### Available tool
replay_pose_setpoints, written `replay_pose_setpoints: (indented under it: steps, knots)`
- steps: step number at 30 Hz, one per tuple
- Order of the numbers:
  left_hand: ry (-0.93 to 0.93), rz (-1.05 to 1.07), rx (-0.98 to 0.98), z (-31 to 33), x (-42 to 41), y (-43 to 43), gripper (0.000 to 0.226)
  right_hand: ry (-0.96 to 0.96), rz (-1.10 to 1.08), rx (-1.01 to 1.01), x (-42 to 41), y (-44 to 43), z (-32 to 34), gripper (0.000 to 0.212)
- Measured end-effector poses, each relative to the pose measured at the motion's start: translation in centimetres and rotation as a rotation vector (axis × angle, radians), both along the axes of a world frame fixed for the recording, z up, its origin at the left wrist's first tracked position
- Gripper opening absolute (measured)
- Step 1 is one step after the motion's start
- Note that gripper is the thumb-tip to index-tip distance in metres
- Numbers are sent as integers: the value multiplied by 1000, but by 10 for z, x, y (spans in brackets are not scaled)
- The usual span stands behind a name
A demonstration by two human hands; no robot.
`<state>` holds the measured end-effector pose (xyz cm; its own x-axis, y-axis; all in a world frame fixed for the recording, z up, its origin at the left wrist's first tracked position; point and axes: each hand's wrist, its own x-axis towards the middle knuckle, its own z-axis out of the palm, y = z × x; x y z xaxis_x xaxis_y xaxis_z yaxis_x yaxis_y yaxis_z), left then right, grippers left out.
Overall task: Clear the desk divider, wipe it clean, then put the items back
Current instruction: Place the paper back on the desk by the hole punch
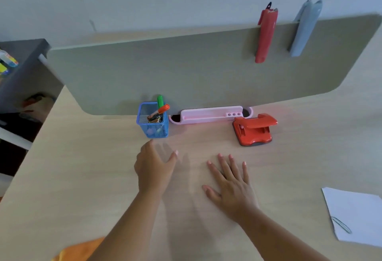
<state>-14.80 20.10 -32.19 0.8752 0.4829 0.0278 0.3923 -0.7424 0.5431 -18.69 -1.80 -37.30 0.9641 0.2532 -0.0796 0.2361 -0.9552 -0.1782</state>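
Orange cloth (82, 250) (mostly cut off) lies nearest; left hand (154, 167) blurred, open; right hand (233, 190) flat, fingers (224, 165) spread.

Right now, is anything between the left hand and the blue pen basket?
Nothing visible. The left hand is open just short of the blue pen basket, with only bare desk between them. The pink tray lies beside the basket, off that path.

Both hands empty over desk (289, 157), centre-low in frame: left hand (154, 167) fingers spread just below blue mesh cup (153, 124), right hand (231, 184) flat. Red clip (265, 35) and grey clip (305, 29) on divider (165, 70) top edge, upper right. Pink tray (210, 115), red punch (255, 129) at its base
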Motion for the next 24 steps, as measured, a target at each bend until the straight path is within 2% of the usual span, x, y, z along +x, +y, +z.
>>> replay_pose_setpoints:
  steps: [2,9,13,16,21,24]
  knots:
    - [-14,-119,69,2,-11,-20,60,-23,-73,-26,-17,-35,7,69]
    - [-15,-563,130,8,-22,-124,75,-15,-375,-135,-61,-153,37,70]
    - [37,-868,125,12,-34,-206,82,24,-590,-119,-99,-219,40,70]
    - [65,-1021,121,4,-51,-245,83,48,-655,-70,-129,-244,33,69]
    - [180,-1195,307,-29,-86,-284,77,122,-642,-3,-173,-259,15,66]
    - [145,-1177,324,-38,-95,-271,69,128,-641,-18,-181,-260,8,66]
